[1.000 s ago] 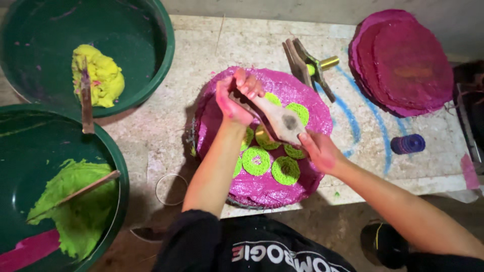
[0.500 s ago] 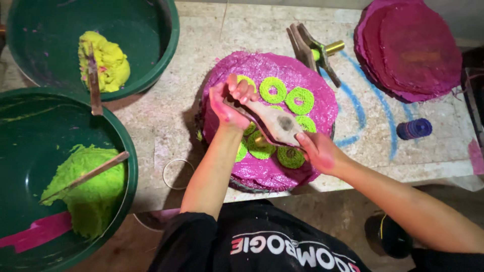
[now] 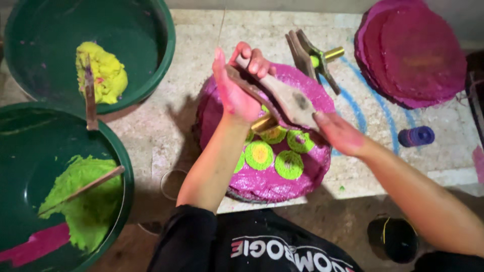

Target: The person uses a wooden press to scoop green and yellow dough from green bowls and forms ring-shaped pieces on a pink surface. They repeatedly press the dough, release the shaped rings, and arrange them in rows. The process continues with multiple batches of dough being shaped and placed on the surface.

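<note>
Partly hidden: magenta disc with green-yellow rings, beneath both hands. Left hand fingers clenched around wooden tool; right hand steadies its far end, fingers obscured. Surface: speckled stone slab, blue-streaked; green basins cropped.

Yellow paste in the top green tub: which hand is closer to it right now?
Left. The left hand grips the wooden tool over the pink disc, just right of the yellow paste. The right hand is farther right, at the tool's other end.
</note>
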